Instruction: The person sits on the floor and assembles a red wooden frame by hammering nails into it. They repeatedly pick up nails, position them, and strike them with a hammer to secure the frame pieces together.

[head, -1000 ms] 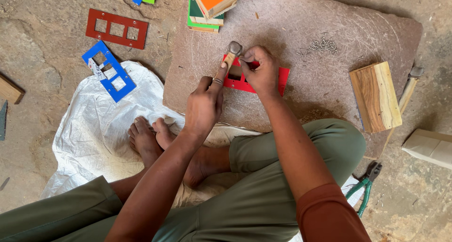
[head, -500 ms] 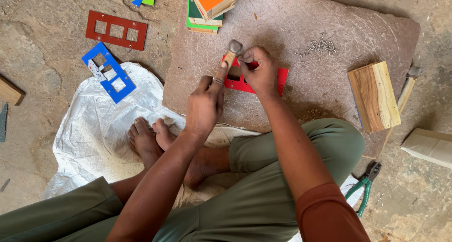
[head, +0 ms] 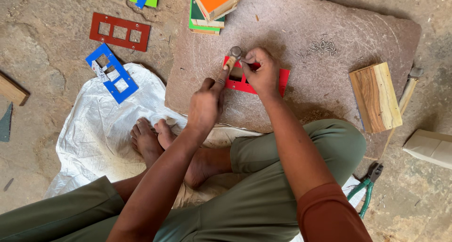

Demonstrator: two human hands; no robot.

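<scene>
— Hammer (head: 231,57) in the left hand (head: 205,100), grip clenched on its wooden handle, metal head poised over the red frame (head: 281,77).

— And that red frame, where is it?

— Flat on the stone slab (head: 301,30), near the slab's front edge, pinned under the right hand (head: 262,72). Fingers pinch something small at the frame's top edge; too small to tell what.

— Anything else on the slab?

— Scattered nails (head: 321,46) toward its far right, a wooden block (head: 375,97) at its right edge, stacked coloured frames (head: 213,6) at its far side. Off the slab's left, a blue frame (head: 111,72) and a dark red frame (head: 119,32) lie on the ground; green pliers (head: 368,189) lie beyond its near right corner.
</scene>
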